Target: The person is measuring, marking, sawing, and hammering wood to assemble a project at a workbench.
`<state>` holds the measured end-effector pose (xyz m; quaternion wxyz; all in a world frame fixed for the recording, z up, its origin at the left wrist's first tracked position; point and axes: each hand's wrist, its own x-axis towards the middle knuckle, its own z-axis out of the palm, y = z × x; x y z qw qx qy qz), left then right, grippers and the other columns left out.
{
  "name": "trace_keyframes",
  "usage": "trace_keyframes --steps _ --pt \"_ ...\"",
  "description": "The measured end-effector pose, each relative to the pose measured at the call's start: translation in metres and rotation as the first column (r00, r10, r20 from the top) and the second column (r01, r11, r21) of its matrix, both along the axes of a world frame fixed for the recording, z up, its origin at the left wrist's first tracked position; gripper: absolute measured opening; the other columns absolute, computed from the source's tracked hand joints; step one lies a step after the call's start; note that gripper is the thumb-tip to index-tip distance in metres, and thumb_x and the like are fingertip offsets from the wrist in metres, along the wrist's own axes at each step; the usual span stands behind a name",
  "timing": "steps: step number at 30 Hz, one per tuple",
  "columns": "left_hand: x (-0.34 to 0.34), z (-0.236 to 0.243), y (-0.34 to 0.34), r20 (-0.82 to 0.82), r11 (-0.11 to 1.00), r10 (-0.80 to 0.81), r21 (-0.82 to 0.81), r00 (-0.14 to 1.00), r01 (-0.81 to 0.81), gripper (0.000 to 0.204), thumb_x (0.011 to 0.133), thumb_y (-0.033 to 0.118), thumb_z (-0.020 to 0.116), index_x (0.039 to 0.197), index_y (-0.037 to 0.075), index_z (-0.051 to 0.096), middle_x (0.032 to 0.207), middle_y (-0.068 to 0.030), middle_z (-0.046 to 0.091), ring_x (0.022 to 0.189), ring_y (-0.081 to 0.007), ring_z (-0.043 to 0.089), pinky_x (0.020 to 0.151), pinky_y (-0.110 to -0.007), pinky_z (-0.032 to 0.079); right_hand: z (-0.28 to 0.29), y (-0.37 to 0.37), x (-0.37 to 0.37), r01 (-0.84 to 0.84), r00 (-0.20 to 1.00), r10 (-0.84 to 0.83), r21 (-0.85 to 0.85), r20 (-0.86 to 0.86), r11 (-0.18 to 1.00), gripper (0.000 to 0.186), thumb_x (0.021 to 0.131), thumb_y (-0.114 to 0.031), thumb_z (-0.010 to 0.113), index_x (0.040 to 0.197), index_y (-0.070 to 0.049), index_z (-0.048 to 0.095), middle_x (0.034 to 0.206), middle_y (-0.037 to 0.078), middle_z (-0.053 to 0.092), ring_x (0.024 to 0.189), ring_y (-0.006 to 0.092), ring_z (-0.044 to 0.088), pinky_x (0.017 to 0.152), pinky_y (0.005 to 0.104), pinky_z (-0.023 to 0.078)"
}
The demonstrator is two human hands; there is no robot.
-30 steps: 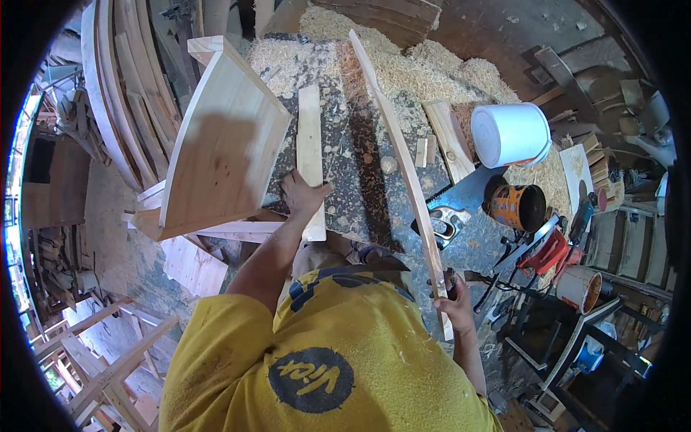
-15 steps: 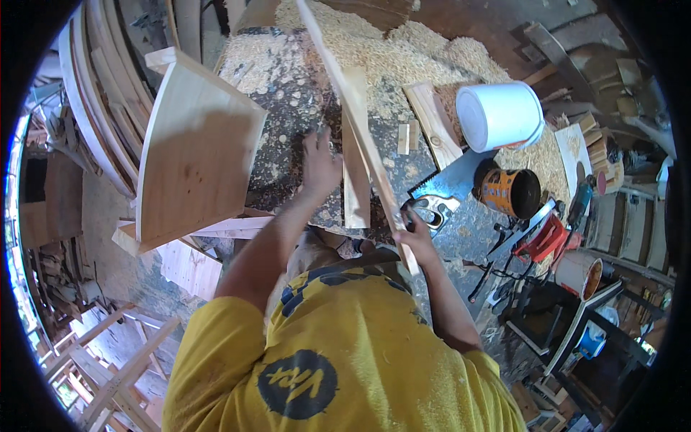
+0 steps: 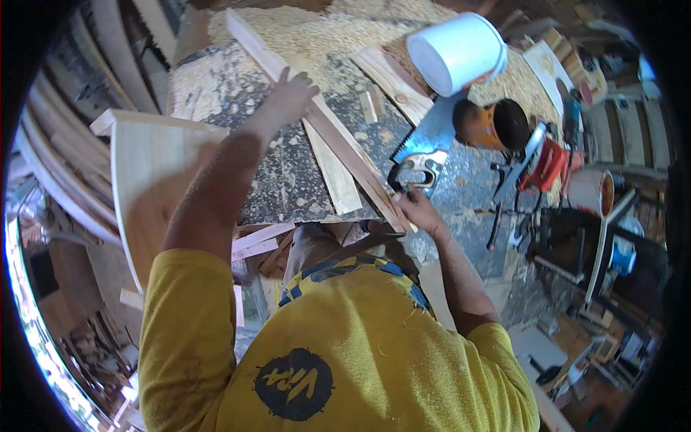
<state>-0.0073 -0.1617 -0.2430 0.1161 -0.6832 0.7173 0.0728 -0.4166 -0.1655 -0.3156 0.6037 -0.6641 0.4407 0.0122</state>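
A long wooden strip [image 3: 344, 150] runs slantwise across the dark, spattered workbench [image 3: 281, 180]. My right hand [image 3: 421, 211] is closed around its near end at the bench's front edge. Farther up the strip lies my left hand [image 3: 290, 99], fingers spread over the wood. A shorter flat board [image 3: 332, 175] rests on the bench, partly covered by the strip. Just beyond my right hand is a handsaw [image 3: 430, 133], its handle close to my fingers. Small wood blocks [image 3: 371, 105] and another board [image 3: 394, 83] lie beyond the strip.
A white bucket [image 3: 461, 54] lies on its side amid wood shavings [image 3: 338, 36]. Beside the saw is an orange can [image 3: 479, 126], with a red tool [image 3: 543, 164] farther right. A curved wooden panel [image 3: 155, 165] stands at left, partly behind my left arm.
The strip has swung its far end leftward and now lies lower over the bench. My left hand has moved from the bench onto the strip; my right hand keeps its near end. The view has shifted.
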Motion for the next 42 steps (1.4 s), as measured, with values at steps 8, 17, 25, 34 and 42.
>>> trace_keyframes --steps 8,17,25,34,42 --pt "-0.025 -0.023 0.020 -0.229 0.934 -0.334 0.053 0.914 0.354 0.029 0.081 0.007 0.061 0.107 0.016 0.072 0.104 -0.0090 0.067 0.110 -0.0263 0.060 0.109 -0.051 0.032 -0.001 -0.060 -0.069 0.224 0.894 -0.426 -0.686 -0.138 0.693 0.028 0.096 -0.027 0.056 0.091 -0.001 0.063 0.079 0.016 0.067 0.071 0.0340 0.063 0.066 0.0424 0.048" --pt "-0.041 -0.024 0.017 -0.148 0.980 -0.171 0.078 0.974 0.184 0.033 0.078 0.007 0.058 0.105 0.018 0.073 0.101 -0.0046 0.068 0.109 -0.0244 0.059 0.104 -0.049 0.034 0.010 -0.092 -0.058 0.114 0.854 -0.475 -0.811 -0.215 0.573 0.031 0.087 -0.027 0.066 0.095 0.003 0.062 0.081 0.024 0.067 0.082 0.0417 0.065 0.075 0.0511 0.049" --pt "-0.041 -0.039 0.020 -0.160 0.966 -0.243 -0.130 0.957 0.224 0.026 0.070 0.006 0.067 0.093 0.018 0.073 0.091 -0.0015 0.066 0.103 -0.0234 0.059 0.102 -0.051 0.035 -0.004 -0.061 -0.018 0.342 0.845 -0.483 -0.463 -0.229 0.818 0.044 0.075 -0.033 0.072 0.101 0.002 0.064 0.094 0.025 0.069 0.094 0.0412 0.067 0.084 0.0470 0.052" --pt "-0.043 -0.027 0.013 -0.146 0.971 -0.183 0.125 0.972 0.201 0.032 0.079 0.008 0.060 0.107 0.018 0.072 0.105 -0.0065 0.066 0.115 -0.0254 0.056 0.110 -0.055 0.025 0.007 -0.034 -0.019 0.765 0.629 -0.740 -0.357 0.237 0.536 0.036 0.075 -0.013 0.068 0.103 0.006 0.054 0.091 0.024 0.065 0.081 0.0346 0.066 0.074 0.0411 0.051" --pt "-0.032 -0.029 0.021 -0.205 0.957 -0.278 0.024 0.939 0.289 0.034 0.074 0.011 0.066 0.107 0.017 0.073 0.109 -0.0065 0.067 0.116 -0.0259 0.054 0.112 -0.060 0.021 0.047 0.009 -0.023 0.700 0.582 -0.802 -0.584 0.134 0.411 0.041 0.075 -0.011 0.072 0.110 0.001 0.052 0.081 0.019 0.064 0.074 0.0304 0.066 0.069 0.0423 0.050"
